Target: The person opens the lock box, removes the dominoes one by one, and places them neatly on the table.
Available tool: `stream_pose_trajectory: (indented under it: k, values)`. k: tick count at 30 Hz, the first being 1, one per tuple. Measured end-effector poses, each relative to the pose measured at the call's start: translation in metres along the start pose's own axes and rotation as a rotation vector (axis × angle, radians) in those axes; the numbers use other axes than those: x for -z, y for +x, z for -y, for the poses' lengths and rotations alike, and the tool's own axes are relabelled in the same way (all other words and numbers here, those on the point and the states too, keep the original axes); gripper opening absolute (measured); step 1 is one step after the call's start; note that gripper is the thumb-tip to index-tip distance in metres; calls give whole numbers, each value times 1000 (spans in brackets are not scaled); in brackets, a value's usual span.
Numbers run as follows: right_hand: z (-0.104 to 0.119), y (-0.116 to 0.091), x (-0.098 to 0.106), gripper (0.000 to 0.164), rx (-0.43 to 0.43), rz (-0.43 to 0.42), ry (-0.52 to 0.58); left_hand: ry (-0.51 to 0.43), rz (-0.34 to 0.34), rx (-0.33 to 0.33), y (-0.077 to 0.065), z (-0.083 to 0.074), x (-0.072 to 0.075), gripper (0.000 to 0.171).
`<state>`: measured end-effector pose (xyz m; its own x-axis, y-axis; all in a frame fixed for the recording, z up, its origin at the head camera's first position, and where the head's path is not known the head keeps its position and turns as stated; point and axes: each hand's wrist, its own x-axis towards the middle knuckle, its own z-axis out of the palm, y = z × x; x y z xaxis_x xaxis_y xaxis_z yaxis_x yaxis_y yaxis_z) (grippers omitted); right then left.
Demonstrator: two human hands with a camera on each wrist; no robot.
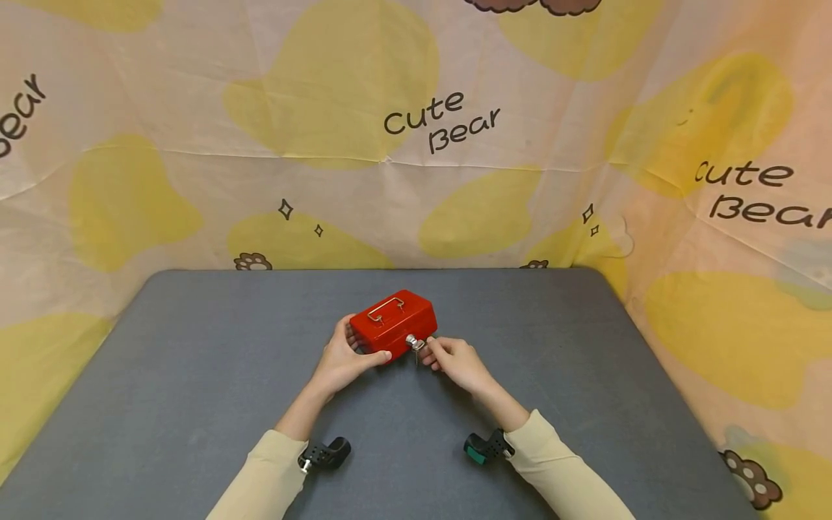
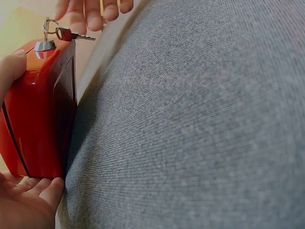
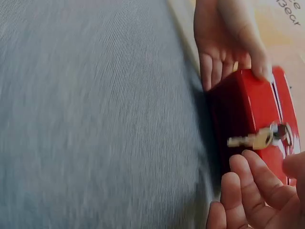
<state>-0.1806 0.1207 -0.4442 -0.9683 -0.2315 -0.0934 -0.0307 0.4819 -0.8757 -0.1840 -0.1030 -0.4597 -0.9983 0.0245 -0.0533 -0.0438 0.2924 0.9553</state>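
A red metal cash box point(image 1: 393, 325) stands on the table, turned at an angle, with a thin wire handle point(image 1: 386, 309) on its lid. My left hand point(image 1: 344, 361) grips its left end, thumb on the front face and fingers around the side. A key sits in the round silver lock point(image 2: 45, 45) on the front. From its ring hangs a second key point(image 3: 255, 140) with a dark head. Close by the keys is my right hand point(image 1: 457, 361), its fingertips right at the ring. The right wrist view shows its thumb and fingers apart, the fingers loosely bent.
A grey cloth-covered table point(image 1: 227, 375) extends around the box. Behind it and along the right hangs a pale curtain point(image 1: 364, 195) with yellow patches and "cute Bear" lettering. Dark bands point(image 1: 325, 453) are on both wrists, below the cream sleeves point(image 1: 260, 477).
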Motion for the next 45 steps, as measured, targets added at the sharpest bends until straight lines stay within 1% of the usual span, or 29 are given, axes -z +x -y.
stream_pose_trajectory:
  k: [3, 7, 15, 18, 20, 22, 26, 29, 32, 36, 42, 44, 45]
  values:
    - [-5, 2, 6, 27, 16, -20, -25, -1, 2, 4, 0, 0, 0, 96]
    - [-11, 6, 15, 22, 49, -52, -44, 3, 4, 4, 0, 0, 0, 95]
    - [-19, 17, 25, 15, 91, -170, -110, 4, 5, -2, 0, 0, 0, 95]
    - [-20, 23, 27, 17, 96, -194, -113, -2, 8, 0, 0, 0, 0, 95]
    - [-21, 27, 29, 22, 109, -178, -94, -3, 7, 2, 0, 0, 0, 95]
    - [-21, 31, 30, 28, 125, -136, -51, -1, 6, 3, 0, 0, 0, 95]
    - [-21, 37, 33, 45, 156, -14, 75, 6, 7, 6, 1, 0, 0, 95]
    - [-17, 39, 34, 54, 165, 69, 126, 9, 9, 10, 1, 0, 0, 96]
    - [-4, 37, 36, 58, 175, 117, 104, 13, 9, 15, 1, -1, 0, 96]
    - [14, 32, 35, 60, 187, 141, 50, 18, 10, 14, 1, -1, 1, 97]
    - [20, 34, 31, 61, 197, 157, 23, 19, 6, 6, 1, 0, 1, 97]
    - [19, 36, 30, 61, 191, 157, 24, 20, 7, 7, 1, 0, 1, 97]
    - [15, 39, 29, 61, 186, 158, 28, 21, 8, 8, 1, 0, 1, 97]
